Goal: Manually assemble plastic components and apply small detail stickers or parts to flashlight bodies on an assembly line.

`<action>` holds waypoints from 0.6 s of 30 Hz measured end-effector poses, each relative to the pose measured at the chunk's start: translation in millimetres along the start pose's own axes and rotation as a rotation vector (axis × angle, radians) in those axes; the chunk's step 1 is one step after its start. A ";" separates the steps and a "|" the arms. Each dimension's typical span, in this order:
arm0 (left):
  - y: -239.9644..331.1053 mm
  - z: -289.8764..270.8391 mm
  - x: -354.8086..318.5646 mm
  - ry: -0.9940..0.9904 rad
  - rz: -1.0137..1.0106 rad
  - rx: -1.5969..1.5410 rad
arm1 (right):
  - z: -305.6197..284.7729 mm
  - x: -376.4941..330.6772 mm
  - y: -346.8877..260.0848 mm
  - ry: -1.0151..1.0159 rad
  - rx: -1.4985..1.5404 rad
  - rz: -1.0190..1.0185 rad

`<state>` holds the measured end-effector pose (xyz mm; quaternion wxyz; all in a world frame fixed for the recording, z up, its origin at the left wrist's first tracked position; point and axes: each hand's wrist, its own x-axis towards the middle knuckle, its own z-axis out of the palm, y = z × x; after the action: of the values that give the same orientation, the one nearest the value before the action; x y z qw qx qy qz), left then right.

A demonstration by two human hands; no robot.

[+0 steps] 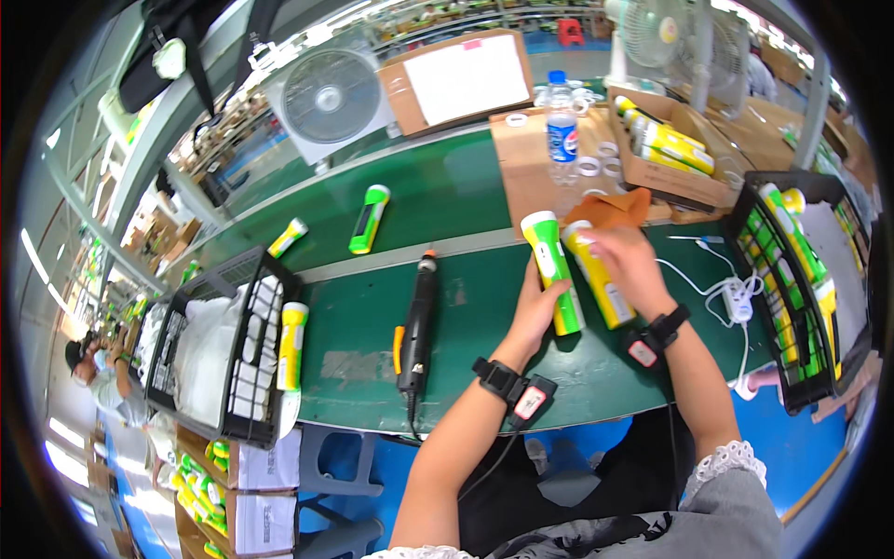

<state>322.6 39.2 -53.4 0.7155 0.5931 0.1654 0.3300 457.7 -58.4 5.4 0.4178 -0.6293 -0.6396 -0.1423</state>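
Head view: step looks like handling paired torches. Left hand (534,306) angled inward, thumb and fingers clasping green flashlight (554,263) over bench (358,321). Right hand (629,265) bent inward at yellow flashlight (605,293) beside it, fingers curled; whether gripping, cannot tell. Next likely calls for steady left hold.
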 end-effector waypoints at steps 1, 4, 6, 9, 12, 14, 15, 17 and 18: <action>3.3 3.8 -0.7 -0.037 -0.015 0.030 | 0.8 -2.0 -3.5 -0.047 0.012 -0.028; 16.0 11.8 -7.3 -0.062 -0.114 0.052 | 4.6 -4.4 -12.3 -0.023 0.021 0.041; 12.5 9.2 -7.1 -0.043 -0.086 0.094 | 1.5 -3.6 -10.7 -0.043 0.024 0.040; 10.5 8.8 -5.6 -0.048 -0.055 0.111 | 2.5 -4.5 -7.1 -0.013 0.052 0.010; 16.2 12.4 -8.0 -0.049 -0.059 0.093 | -0.4 -4.2 -4.9 -0.012 0.044 0.027; 17.0 13.3 -9.4 -0.056 -0.098 0.091 | -4.8 -2.6 -6.6 -0.018 0.047 0.034; 15.9 14.1 -10.3 -0.038 -0.008 0.139 | -4.6 -2.1 -6.2 -0.017 0.047 0.036; 15.8 15.1 -11.2 -0.024 0.080 0.184 | -3.6 -1.9 -4.7 -0.053 0.031 0.111; 18.0 15.1 -11.8 -0.006 0.108 0.304 | -4.5 -2.4 -6.0 -0.053 0.028 0.115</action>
<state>318.5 21.6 -34.3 0.5991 0.7035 0.1792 0.3376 453.4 -64.2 8.5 0.4168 -0.6626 -0.6154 -0.0922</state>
